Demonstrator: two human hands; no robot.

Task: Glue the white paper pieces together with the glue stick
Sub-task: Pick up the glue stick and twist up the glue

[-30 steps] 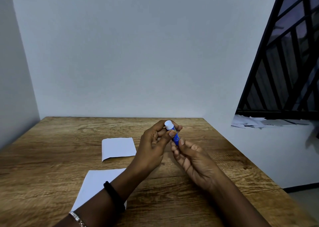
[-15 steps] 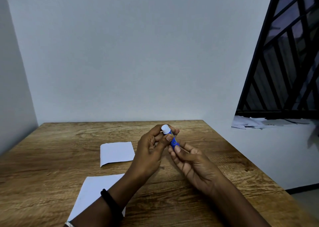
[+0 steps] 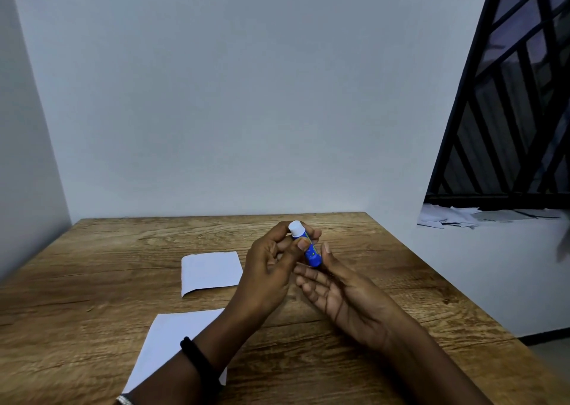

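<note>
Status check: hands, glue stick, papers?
Left hand shut on glue stick, cap on. Right hand open, fingertips at its base. Two papers flat on table, apart. Nothing between.

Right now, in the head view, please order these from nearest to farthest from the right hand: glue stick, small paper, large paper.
From the right hand:
1. Glue stick, at its fingertips, gripped by the left hand.
2. Small paper, far side, beyond the left hand.
3. Large paper, near-left, under the left forearm.
</note>
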